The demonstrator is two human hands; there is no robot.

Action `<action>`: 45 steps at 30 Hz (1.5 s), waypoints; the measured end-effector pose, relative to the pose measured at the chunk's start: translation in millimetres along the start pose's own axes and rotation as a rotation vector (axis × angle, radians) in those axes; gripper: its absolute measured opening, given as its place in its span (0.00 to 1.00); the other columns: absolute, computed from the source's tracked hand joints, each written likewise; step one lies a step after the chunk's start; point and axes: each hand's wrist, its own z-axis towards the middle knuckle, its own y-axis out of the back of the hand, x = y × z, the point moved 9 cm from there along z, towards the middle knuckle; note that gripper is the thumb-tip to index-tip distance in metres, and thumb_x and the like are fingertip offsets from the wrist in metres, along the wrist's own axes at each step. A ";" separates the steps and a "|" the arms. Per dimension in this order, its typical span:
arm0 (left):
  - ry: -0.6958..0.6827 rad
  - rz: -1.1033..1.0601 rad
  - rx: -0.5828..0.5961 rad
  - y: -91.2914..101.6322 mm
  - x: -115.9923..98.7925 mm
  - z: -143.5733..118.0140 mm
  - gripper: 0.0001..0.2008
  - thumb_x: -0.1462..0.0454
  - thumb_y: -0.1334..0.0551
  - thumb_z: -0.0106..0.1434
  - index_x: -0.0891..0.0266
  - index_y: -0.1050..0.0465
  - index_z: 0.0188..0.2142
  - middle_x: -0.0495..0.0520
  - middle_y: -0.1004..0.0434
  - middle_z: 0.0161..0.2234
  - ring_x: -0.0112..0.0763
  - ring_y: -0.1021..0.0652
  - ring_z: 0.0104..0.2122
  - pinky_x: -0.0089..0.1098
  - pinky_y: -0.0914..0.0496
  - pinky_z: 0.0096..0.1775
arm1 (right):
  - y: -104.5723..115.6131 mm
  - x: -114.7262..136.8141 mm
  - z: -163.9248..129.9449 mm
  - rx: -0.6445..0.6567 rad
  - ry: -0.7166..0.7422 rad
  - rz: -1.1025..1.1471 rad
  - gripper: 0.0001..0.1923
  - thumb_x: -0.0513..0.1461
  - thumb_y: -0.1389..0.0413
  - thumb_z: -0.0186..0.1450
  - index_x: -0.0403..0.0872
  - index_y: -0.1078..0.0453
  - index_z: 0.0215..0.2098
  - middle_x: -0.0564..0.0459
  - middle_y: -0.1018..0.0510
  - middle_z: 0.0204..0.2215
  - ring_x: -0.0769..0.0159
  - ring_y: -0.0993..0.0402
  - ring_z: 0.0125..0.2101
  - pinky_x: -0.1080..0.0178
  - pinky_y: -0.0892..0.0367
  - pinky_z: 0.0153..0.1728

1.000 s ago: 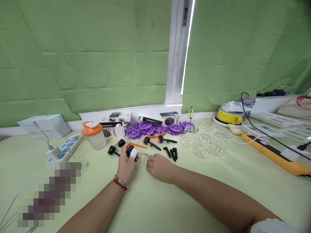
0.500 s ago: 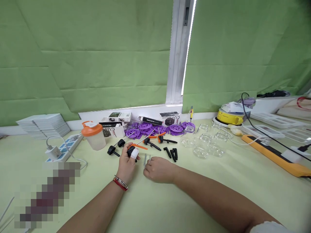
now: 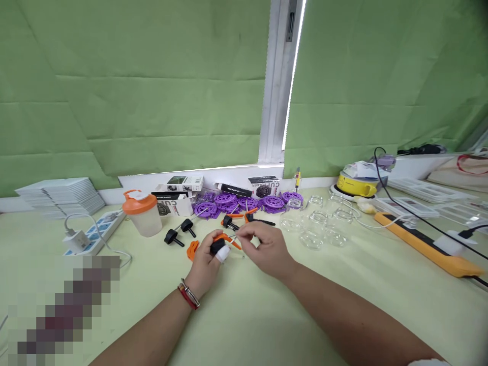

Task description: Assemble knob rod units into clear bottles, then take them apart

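Note:
My left hand (image 3: 208, 262), with white tape on one fingertip, is closed around a round black knob-like part (image 3: 217, 246). An orange lever-like piece (image 3: 233, 242) sticks out of it to the right. Close beside it, my right hand (image 3: 269, 249) pinches a thin metal pin (image 3: 234, 237), its tip at the orange piece. Whether the pin has entered a hole cannot be seen. Just left of my left fingers lies another orange piece (image 3: 192, 250). Two black knobs with stems, one of them this knob (image 3: 172, 236), rest farther left.
Purple spoked discs (image 3: 226, 199) are heaped before printed boxes (image 3: 175, 205) at the back. An orange-lidded shaker cup (image 3: 143, 213) and a power strip (image 3: 102, 234) stand left. Clear cups (image 3: 312, 239), a yellow pot (image 3: 356, 185) and an orange bar (image 3: 427, 246) are on the right.
My right hand has lifted from the metal pins on the table and moved up beside the left, a pin between its fingers. My left hand has shifted slightly right, still holding the black knob.

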 end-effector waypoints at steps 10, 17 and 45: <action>-0.049 -0.117 0.307 -45.9 -25.4 -24.7 0.22 0.61 0.38 0.59 0.59 0.38 0.53 0.59 0.32 0.49 0.38 0.30 0.48 0.39 0.36 0.51 | 1.9 -35.5 0.7 -0.146 -0.365 0.351 0.02 0.37 0.43 0.56 0.46 0.30 0.26 0.52 0.24 0.26 0.66 0.28 0.27 0.62 0.30 0.32; -0.029 -0.158 0.353 -49.9 -28.3 -26.5 0.24 0.61 0.37 0.59 0.57 0.40 0.53 0.58 0.33 0.49 0.37 0.31 0.47 0.37 0.36 0.49 | -9.2 -45.1 -2.3 -0.072 -0.471 0.416 0.02 0.37 0.41 0.54 0.46 0.30 0.25 0.53 0.26 0.24 0.67 0.29 0.25 0.63 0.31 0.29; 0.138 -0.320 0.484 -60.0 -19.0 -32.2 0.18 0.62 0.34 0.56 0.60 0.37 0.43 0.48 0.36 0.34 0.26 0.35 0.33 0.27 0.37 0.36 | -30.2 -58.5 -10.4 0.167 -0.623 0.459 0.03 0.34 0.42 0.52 0.44 0.32 0.25 0.56 0.27 0.20 0.71 0.30 0.21 0.67 0.34 0.24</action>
